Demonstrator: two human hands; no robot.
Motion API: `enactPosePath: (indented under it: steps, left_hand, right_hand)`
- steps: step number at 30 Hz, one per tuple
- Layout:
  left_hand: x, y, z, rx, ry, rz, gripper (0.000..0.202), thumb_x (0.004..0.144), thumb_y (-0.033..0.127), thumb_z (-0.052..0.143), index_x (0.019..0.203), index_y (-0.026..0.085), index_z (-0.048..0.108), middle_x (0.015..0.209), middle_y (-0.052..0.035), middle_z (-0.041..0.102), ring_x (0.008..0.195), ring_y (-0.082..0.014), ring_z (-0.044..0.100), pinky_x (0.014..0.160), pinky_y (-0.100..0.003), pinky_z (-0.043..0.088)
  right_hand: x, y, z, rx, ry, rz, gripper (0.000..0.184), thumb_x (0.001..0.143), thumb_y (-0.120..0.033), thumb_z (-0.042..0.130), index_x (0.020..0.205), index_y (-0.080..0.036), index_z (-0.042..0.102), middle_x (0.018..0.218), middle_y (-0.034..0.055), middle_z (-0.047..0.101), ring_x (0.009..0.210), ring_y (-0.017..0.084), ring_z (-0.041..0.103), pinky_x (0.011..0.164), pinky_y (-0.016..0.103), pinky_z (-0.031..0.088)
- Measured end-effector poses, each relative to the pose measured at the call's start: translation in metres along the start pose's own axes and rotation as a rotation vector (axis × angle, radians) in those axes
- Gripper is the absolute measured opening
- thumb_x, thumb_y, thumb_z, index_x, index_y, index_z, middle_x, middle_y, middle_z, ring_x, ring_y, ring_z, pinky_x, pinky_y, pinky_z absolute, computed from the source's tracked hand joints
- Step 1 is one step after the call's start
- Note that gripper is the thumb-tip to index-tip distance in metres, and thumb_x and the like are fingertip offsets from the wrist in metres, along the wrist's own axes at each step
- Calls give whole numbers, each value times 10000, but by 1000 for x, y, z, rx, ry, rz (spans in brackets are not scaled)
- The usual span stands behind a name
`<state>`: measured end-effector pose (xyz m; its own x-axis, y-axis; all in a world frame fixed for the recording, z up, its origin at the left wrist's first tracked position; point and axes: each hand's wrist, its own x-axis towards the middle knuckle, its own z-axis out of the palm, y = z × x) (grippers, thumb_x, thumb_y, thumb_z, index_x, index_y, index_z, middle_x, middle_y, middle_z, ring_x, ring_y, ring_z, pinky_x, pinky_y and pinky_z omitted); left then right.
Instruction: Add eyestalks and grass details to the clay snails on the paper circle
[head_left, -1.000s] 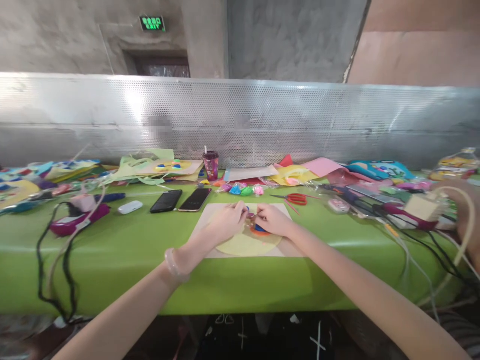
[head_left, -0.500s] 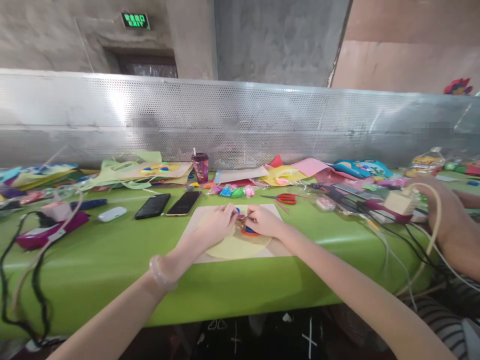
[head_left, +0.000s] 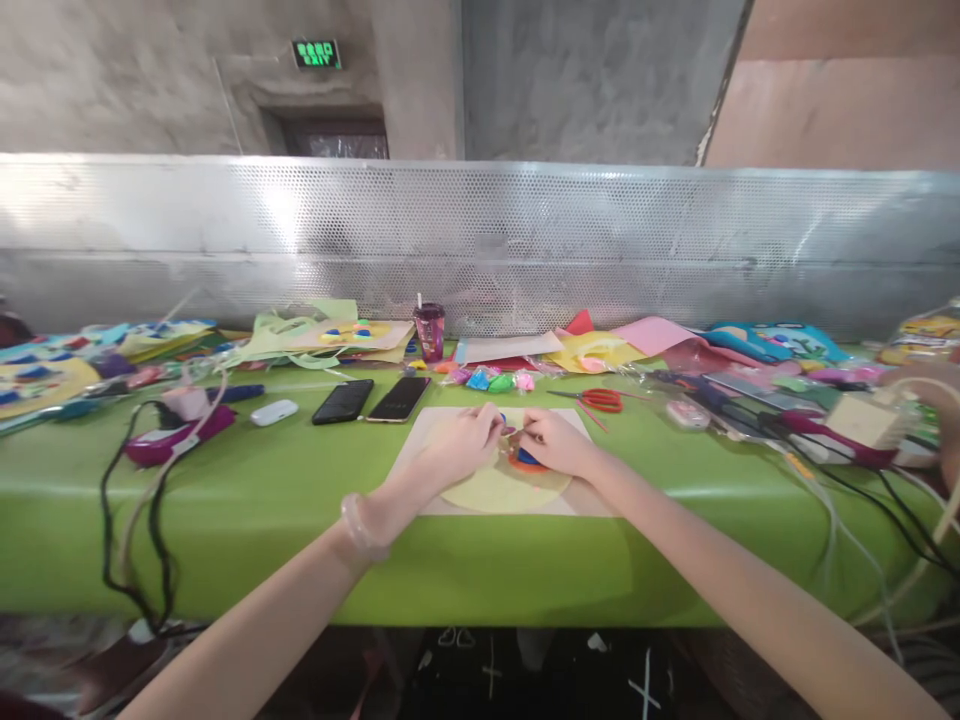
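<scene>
In the middle of the frame the left hand [head_left: 456, 447] and the right hand [head_left: 556, 444] are drawn together, fingertips meeting over an orange-and-blue clay shape [head_left: 519, 460]. Whether either hand actually grips it cannot be told. The shape sits on a yellow disc [head_left: 487, 492], which lies on a beige board [head_left: 592, 497] on the green table cover [head_left: 262, 500]. A pale bracelet [head_left: 358, 522] circles the left wrist. Just beyond the board lie 2 dark phones [head_left: 343, 401] to the left, red scissors [head_left: 600, 400] to the right and coloured clay packets [head_left: 491, 380] between them.
</scene>
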<state>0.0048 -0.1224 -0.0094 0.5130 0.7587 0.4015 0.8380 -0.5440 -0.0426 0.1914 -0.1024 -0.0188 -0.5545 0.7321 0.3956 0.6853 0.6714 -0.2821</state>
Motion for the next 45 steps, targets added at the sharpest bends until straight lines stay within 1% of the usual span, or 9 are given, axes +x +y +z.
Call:
enactPosePath:
  steps: [11,17,31,38,45]
  left_hand:
    - [1,-1,2,-31,12,7,179,920,234,302,902,162,465,812,-69,667,801,-211,634,645,-281,439]
    - [1,-2,5,-26,10,12,154,911,218,316,907,162,458,804,-64,665,765,-208,630,637,-282,437]
    - [2,-5,9,-8,21,12,184,915,247,306,935,157,466,794,-68,666,752,-214,636,630,-286,433]
    - [2,-6,12,-11,23,18,203,923,259,291,948,152,462,793,-72,659,777,-212,639,652,-288,441]
    - [2,-8,15,-6,24,20,210,922,268,300,960,145,466,797,-87,657,784,-226,640,662,-301,446]
  right_hand:
    - [0,-1,1,15,-2,-20,278,817,-139,481,540,-151,512,711,12,448,654,114,441,645,252,351]
    - [1,1,3,15,-9,-32,291,818,-150,472,529,-151,502,697,10,442,629,110,421,625,251,340]
    - [1,1,3,7,-2,-51,284,829,-171,472,553,-148,536,705,18,452,652,120,439,650,264,352]
    - [2,3,4,-2,15,-35,311,853,-184,459,554,-147,535,699,13,440,617,109,438,632,259,355]
    - [2,1,5,-20,9,-64,275,823,-150,496,554,-148,553,700,15,456,623,112,446,623,255,357]
